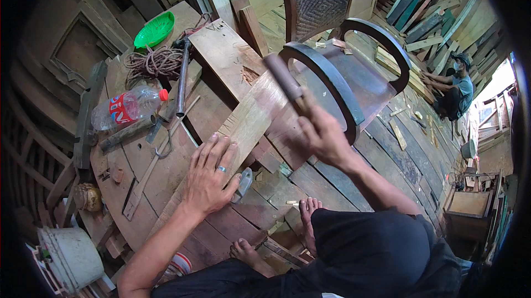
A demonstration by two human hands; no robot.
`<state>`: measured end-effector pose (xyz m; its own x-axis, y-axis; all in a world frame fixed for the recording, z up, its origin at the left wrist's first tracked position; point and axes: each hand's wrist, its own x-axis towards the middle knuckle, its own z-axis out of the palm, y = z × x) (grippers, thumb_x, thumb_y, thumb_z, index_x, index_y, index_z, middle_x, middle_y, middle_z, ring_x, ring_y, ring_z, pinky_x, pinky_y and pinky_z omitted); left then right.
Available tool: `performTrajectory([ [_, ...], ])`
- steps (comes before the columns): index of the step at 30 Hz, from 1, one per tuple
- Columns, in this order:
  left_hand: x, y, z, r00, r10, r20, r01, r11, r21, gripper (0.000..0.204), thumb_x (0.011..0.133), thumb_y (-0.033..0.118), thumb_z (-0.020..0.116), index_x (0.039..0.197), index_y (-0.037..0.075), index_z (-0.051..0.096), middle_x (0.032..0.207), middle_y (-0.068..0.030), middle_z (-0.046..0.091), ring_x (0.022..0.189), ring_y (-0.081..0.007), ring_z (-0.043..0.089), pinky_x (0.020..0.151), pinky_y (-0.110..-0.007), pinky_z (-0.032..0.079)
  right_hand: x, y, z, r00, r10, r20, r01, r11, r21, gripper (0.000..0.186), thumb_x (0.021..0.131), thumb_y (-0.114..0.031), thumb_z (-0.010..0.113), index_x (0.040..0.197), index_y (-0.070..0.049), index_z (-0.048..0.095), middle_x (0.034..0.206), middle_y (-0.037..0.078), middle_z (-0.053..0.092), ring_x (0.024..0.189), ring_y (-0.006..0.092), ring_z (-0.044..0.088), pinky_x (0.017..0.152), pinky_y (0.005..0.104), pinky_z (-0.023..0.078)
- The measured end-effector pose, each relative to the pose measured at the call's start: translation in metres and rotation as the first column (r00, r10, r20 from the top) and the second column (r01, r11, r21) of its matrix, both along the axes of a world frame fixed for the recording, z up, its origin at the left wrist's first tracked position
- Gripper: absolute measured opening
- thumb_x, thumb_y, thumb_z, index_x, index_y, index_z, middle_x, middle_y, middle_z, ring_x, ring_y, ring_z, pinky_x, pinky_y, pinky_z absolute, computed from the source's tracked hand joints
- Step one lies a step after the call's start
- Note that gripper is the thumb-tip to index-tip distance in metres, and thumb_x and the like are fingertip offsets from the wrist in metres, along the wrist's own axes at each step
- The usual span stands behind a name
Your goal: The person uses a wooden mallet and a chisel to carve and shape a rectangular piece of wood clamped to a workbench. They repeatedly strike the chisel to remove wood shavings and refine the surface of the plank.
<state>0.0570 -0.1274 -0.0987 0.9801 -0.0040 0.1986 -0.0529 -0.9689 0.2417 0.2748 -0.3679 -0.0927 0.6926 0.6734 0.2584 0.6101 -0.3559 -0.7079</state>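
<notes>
Bare feet (307,209) of the person, on the plank floor (404,148) near the lower edge.

Left hand (210,179): fingers spread open, palm pressed flat on a long pale plank (243,123) that runs slantwise across the round wooden table (160,170). A ring on one finger. A small grey tool (244,183) lies just beside the thumb; its kind cannot be told.

Right hand (323,135): fingers closed around the handle of a mallet (283,76), its head raised and blurred above the plank's far part.

On the table, left of the plank: a clear plastic bottle (126,107) with a red cap, lying on its side; a dark metal bar (182,79); a coil of rope (152,63); a green plastic basket (155,29) at the far edge.

Beyond the plank: a dark wooden chair (343,71) with curved arms and a woven back.

Far right: another person (454,85) sitting among stacked timber.
</notes>
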Motion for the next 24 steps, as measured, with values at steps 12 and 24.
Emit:
performTrajectory([
  [12,-0.004,0.001,0.001,0.998,0.051,0.035,-0.051,0.999,0.001,0.07,0.087,0.029,0.073,0.15,0.007,0.05,0.15,-0.0133,0.047,0.147,-0.0341,0.038,0.122,-0.05,0.032,-0.021,0.015,-0.006,0.981,0.171,0.086,-0.149,0.964,-0.219,0.073,0.095,-0.016,0.067,0.163,-0.024,0.041,0.106,0.021,0.059,0.089,0.0365,0.06,0.081,0.047,0.05],
  [24,-0.003,0.001,0.0,0.999,0.039,0.031,-0.039,0.999,-0.007,0.067,0.087,0.029,0.073,0.148,0.008,0.053,0.149,-0.0124,0.048,0.147,-0.0328,0.039,0.122,-0.049,0.032,-0.005,0.009,0.005,0.972,0.038,-0.234,-0.046,0.999,-0.03,0.06,0.106,-0.024,0.057,0.161,-0.007,0.039,0.133,0.035,0.064,0.125,0.0478,0.063,0.105,0.0494,0.048],
])
